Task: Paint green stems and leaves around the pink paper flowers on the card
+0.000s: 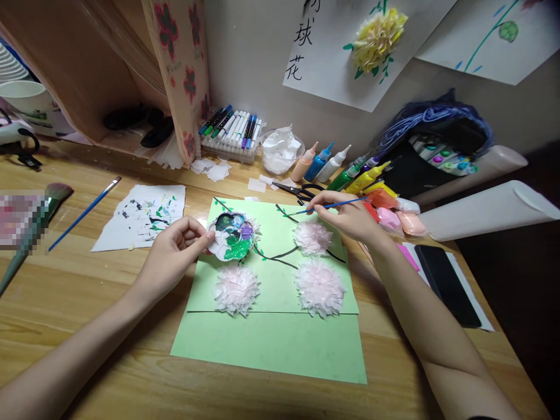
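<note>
A light green paper sheet (280,338) lies on the wooden desk, with black painted branches and three pink tissue flowers (321,287) on it. My left hand (175,256) grips the edge of a small white paint palette (231,236) smeared with green, blue and purple, held over the sheet's upper left. My right hand (345,216) pinches a thin blue paintbrush (332,205), its tip touching the sheet near small green leaf marks at the top.
Black scissors (301,190) lie just above the sheet. Paint bottles (321,162), a marker tray (231,131) and a bowl of tissue (280,150) line the back. A paint-stained paper (142,216) and another brush (85,213) lie left; a phone (446,283) lies right.
</note>
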The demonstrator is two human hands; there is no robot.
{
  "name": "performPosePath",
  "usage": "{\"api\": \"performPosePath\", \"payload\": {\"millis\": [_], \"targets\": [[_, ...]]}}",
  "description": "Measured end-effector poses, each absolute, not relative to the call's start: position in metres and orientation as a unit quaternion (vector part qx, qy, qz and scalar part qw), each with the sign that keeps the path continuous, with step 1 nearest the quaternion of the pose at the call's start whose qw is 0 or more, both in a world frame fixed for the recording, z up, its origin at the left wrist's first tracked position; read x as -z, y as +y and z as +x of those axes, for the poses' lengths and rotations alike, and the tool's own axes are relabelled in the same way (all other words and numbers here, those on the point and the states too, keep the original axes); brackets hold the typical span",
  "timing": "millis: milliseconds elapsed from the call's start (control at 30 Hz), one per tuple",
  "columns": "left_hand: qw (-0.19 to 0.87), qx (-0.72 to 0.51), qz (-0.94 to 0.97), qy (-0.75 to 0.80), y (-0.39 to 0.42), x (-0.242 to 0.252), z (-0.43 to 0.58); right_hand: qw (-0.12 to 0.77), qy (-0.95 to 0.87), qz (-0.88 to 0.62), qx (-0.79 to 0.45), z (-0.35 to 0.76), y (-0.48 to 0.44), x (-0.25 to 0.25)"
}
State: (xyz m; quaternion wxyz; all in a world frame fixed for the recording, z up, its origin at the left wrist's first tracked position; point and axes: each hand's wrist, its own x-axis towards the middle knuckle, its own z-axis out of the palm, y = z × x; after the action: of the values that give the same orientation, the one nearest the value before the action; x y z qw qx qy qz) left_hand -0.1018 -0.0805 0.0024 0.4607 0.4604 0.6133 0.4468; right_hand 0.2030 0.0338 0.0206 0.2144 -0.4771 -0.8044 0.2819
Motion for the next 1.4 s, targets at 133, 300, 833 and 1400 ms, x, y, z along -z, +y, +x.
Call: {"api": "performPosePath", "payload": {"millis": [133, 300, 833, 1400], "targets": [[0.467, -0.447, 0.458, 0.610, -0.081, -0.001, -0.103, 0.229, -0.799, -0.479, -0.281, 0.203, 0.033, -0.023], [0.469, -0.446, 0.457, 0.610, -0.080, -0.001, -0.103, 0.222, -0.804, -0.468, -0.293, 0.203, 0.034, -0.020], [0.463, -0.455, 0.461, 0.605, -0.080, 0.000, -0.102, 0.378, -0.738, -0.437, -0.349, 0.204, 0.031, -0.025], [0.481, -0.478, 0.471, 0.565, -0.084, 0.004, -0.100, 0.257, -0.895, -0.227, -0.286, 0.151, -0.039, -0.038]]}}
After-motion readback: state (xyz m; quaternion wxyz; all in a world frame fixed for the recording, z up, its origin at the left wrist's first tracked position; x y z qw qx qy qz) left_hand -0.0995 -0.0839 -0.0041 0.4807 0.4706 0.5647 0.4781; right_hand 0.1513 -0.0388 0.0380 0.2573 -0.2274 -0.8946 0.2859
